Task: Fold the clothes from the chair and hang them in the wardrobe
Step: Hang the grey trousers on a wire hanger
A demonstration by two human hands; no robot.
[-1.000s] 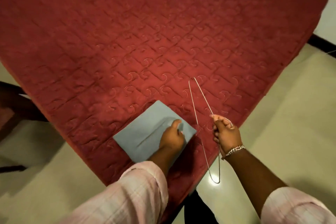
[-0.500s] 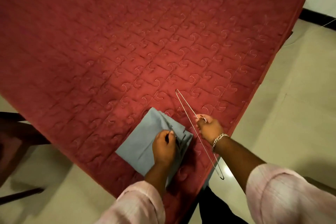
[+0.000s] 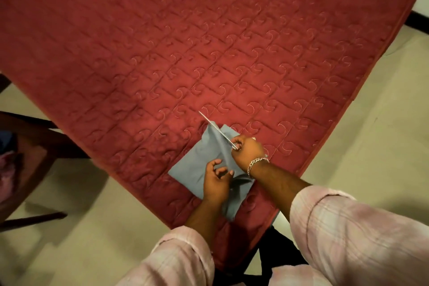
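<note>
Blue folded cloth (image 3: 197, 169) lies at the red mattress's (image 3: 209, 53) near corner. Right hand (image 3: 247, 150) pinches a wire hanger (image 3: 218, 131) over it; left hand (image 3: 217, 183), fingers loosely curled, rests on the cloth.

Red quilted mattress (image 3: 185, 42) fills most of the view, stitched in a repeating swirl pattern, its near corner pointing toward the person. A folded blue-grey cloth (image 3: 190, 165) lies flat on it near that corner, close to the left edge, with creases across its top. A thin wire hanger (image 3: 217, 130) slants over the cloth's far part, its tip reaching past onto bare mattress. Pale floor (image 3: 371, 146) surrounds the mattress on both sides. A dark wooden chair (image 3: 30, 146) stands on the floor at left.
</note>
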